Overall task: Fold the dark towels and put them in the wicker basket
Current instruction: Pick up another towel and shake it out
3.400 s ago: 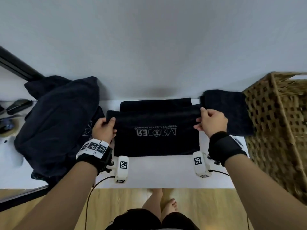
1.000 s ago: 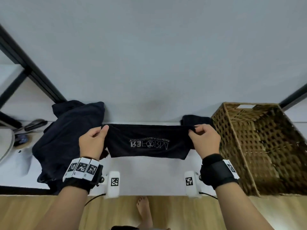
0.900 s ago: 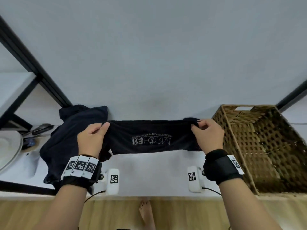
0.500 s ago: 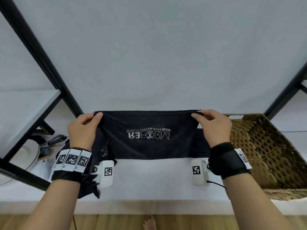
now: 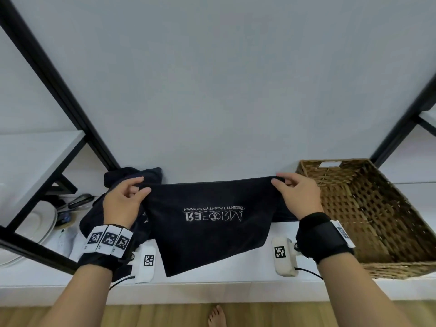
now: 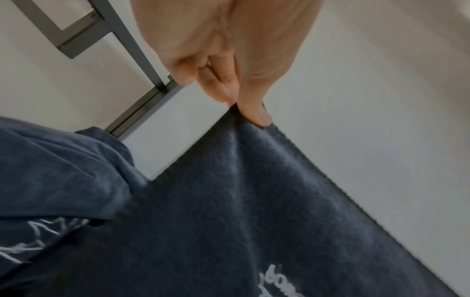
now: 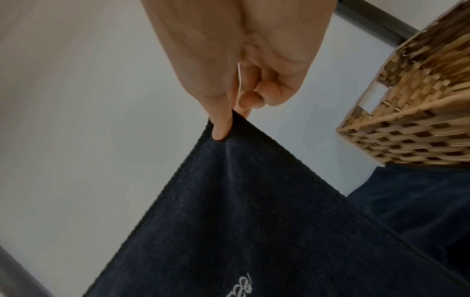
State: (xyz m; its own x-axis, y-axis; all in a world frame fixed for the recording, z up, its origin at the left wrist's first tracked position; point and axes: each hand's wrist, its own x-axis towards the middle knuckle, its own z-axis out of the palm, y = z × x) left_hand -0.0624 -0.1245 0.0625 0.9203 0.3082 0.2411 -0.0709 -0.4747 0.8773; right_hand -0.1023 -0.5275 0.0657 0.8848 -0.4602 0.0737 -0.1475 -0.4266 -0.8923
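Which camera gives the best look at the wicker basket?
The head view: the whole wicker basket shows there, open top and inside, right of the right hand. The right wrist view catches only one corner with a handle hole. The left wrist view misses it.

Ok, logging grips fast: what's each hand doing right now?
Left hand: pinching the dark towel's top left corner.
Right hand: pinching its top right corner.

So the count: one wicker basket [image 5: 368, 208], two hands, a left hand [image 5: 122, 204] and a right hand [image 5: 298, 197], on one printed dark towel [image 5: 212, 223]. There's one heap of dark cloth [image 5: 94, 218] behind, one folded dark towel [image 7: 412, 203] by the basket, and one white plate [image 5: 40, 223].
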